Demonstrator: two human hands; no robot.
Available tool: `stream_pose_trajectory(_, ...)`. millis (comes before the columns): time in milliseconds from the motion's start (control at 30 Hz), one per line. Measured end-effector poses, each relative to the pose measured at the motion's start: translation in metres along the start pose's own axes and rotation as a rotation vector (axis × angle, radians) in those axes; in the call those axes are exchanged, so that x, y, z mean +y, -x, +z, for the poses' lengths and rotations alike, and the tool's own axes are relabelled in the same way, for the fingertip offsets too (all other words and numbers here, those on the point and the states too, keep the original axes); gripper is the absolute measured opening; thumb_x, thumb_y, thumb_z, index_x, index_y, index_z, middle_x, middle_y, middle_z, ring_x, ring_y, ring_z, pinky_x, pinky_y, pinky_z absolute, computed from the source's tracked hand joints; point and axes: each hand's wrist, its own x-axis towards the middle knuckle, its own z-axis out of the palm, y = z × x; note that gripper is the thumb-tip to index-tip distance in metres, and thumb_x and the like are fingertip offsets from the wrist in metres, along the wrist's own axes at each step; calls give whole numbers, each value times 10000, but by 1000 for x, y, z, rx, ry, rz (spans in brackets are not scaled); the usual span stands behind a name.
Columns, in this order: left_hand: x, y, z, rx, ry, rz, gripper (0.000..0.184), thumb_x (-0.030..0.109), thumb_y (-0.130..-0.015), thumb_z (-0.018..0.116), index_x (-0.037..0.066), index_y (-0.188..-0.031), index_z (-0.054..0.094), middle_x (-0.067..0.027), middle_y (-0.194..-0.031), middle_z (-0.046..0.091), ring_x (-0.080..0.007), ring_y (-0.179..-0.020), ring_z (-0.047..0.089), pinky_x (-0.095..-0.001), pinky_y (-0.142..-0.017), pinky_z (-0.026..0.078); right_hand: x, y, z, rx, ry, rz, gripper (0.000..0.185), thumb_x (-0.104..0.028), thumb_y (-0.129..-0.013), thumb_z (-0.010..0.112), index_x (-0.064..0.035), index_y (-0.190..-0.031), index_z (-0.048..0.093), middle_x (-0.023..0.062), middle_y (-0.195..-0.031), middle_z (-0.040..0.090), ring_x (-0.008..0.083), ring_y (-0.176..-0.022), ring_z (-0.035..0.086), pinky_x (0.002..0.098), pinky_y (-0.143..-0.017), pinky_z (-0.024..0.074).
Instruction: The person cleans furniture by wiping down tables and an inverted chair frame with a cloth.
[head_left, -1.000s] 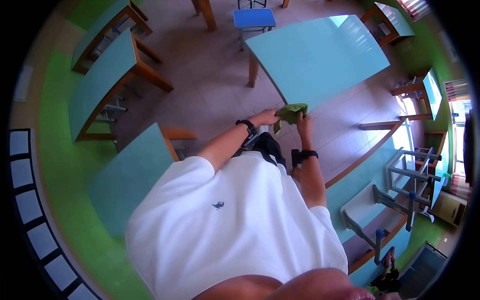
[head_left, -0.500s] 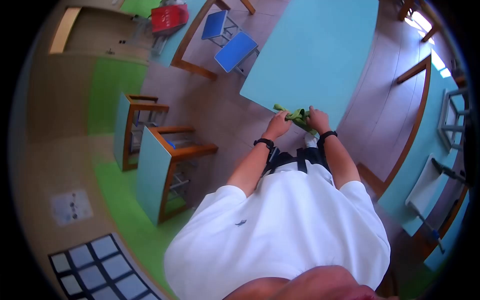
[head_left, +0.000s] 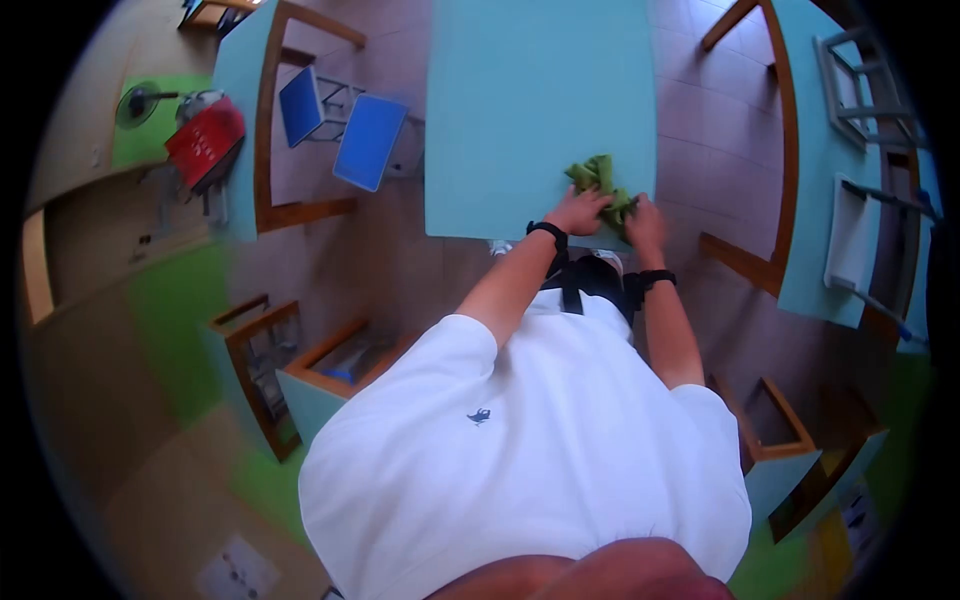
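Where the fingers of our left hand point(head_left: 577, 213) and right hand point(head_left: 647, 228) grasp the crumpled green cloth point(head_left: 592, 174), its long axis slants forward-left, bulk nearer the left hand.

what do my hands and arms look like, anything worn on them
Both the left hand and the right hand are bare, with no gloves. Each wrist has a black band around it. The forearms are uncovered, and the short sleeves are plain white, part of a white shirt with a small dark chest emblem.
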Motion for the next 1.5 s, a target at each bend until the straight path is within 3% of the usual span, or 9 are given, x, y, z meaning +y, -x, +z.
stream_pose_trajectory(167, -73, 80, -27, -309, -222, -154, 892, 307, -761, 617, 357, -1511, 137, -45, -1588, 145, -226, -1465, 126, -598, -1135, 103, -47, 43, 49, -82, -16, -338, 371, -32, -843, 500, -118, -1202, 538, 178, -1024, 559, 379, -936, 592, 470, -782, 505)
stream_pose_trajectory(333, -154, 134, -56, -242, -248, -262, 876, 278, -794, 587, 360, -1515, 97, -104, -1582, 118, -286, -1461, 119, -586, -1143, 118, -133, 57, 117, -80, 12, -718, 376, -108, -863, 490, -75, -1236, 520, 173, -1051, 585, 351, -976, 594, 462, -829, 491)
stream_pose_trajectory(567, -200, 152, -88, -227, -253, -372, 867, 276, -833, 571, 284, -1528, 53, -186, -1563, 143, -331, -1456, 114, -533, -1151, 133, -213, 73, 87, -54, 123, -1059, 426, -103, -888, 477, -272, -1276, 530, 131, -963, 536, 335, -856, 596, 447, -740, 492)
stream_pose_trajectory(800, -197, 170, -67, -31, -289, -317, 821, 179, -845, 492, 165, -1529, 37, -310, -1512, 154, -425, -1442, 38, -471, -1159, 172, -140, 67, 99, -299, 123, -751, 458, -31, -798, 549, -241, -1199, 617, 159, -1010, 522, 351, -982, 568, 429, -837, 473)
stream_pose_trajectory(967, -146, 90, -39, -35, -244, -32, 769, 228, -774, 597, 51, -1454, 285, -261, -1292, 516, -384, -1241, 475, -449, -1062, 366, -53, 46, 82, -270, -32, -512, 396, 3, -757, 571, -93, -1135, 638, 214, -1058, 594, 392, -1005, 541, 441, -971, 402)
stream_pose_trajectory(1033, -106, 68, -32, 11, -181, 73, 800, 291, -780, 598, 58, -1467, 260, -262, -1422, 391, -366, -1331, 387, -429, -1094, 346, 4, 23, 72, -130, -108, -545, 313, -5, -784, 568, -50, -1087, 632, 181, -1042, 670, 385, -1093, 557, 467, -1074, 324)
stream_pose_trajectory(1100, -86, 45, -18, -11, -176, 114, 866, 309, -795, 601, 103, -1507, 155, -261, -1479, 305, -371, -1390, 287, -425, -1122, 302, 28, 25, 54, 92, -65, -334, 307, -40, -816, 555, -75, -1113, 627, 194, -1056, 627, 367, -1048, 568, 456, -976, 417)
stream_pose_trajectory(1300, -72, 38, 12, 49, -178, 151, 897, 318, -819, 607, 128, -1523, 85, -289, -1463, 301, -426, -1413, 179, -470, -1142, 229, 46, 28, 5, -224, -249, -256, 324, -161, -842, 600, -77, -1154, 608, 214, -1047, 591, 366, -996, 582, 426, -853, 471)
stream_pose_trajectory(1500, -100, 95, 22, 225, 115, 78, 826, 211, -868, 566, 89, -1520, 74, -303, -1459, 289, -426, -1407, 192, -441, -1148, 208, 29, -4, 2, -594, -87, -589, 382, -222, -828, 637, -48, -1154, 541, 212, -1039, 618, 380, -965, 590, 428, -852, 476)
